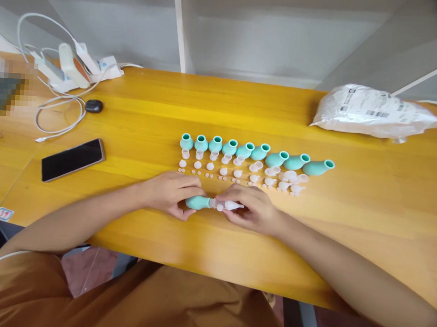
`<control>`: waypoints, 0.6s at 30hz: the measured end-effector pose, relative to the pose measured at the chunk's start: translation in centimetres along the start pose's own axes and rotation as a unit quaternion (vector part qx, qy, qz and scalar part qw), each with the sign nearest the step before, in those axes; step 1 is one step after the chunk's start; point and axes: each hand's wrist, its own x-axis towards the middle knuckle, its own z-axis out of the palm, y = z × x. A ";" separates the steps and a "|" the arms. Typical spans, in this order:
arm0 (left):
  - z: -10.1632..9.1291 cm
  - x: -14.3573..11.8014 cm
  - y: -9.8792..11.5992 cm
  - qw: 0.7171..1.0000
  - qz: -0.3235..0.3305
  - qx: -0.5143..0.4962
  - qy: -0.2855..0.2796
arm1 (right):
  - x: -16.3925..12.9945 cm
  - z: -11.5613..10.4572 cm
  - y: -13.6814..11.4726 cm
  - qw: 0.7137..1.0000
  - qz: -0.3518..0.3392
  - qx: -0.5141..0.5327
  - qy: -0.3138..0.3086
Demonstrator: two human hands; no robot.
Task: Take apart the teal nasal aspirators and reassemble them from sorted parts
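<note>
My left hand (172,193) grips a teal rubber bulb (197,202) lying sideways just above the yellow wooden table (367,212). My right hand (253,207) pinches a clear white nozzle tip (230,205) that sits at the bulb's open end; the two parts touch. Just beyond my hands, several more teal bulbs (256,151) lie in a row. Below that row, small clear caps and tiny white pieces (236,173) are set out in rows.
A black phone (72,158) lies at the left. A white cable (58,119), a small black object (93,105) and a white power strip (76,66) are at the far left. A white plastic bag (373,113) rests at the back right.
</note>
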 end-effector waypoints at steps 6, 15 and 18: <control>-0.1 0.0 -0.2 1.000 0.003 0.001 0.013 | -0.2 0.3 0.3 1.000 0.024 -0.009 0.004; 0.1 0.0 -0.4 0.995 -0.033 -0.075 0.051 | -0.4 0.3 0.3 0.995 0.012 -0.097 -0.010; 0.0 0.1 -0.4 0.993 -0.036 -0.094 0.065 | -0.4 0.2 0.2 0.991 0.013 -0.131 -0.011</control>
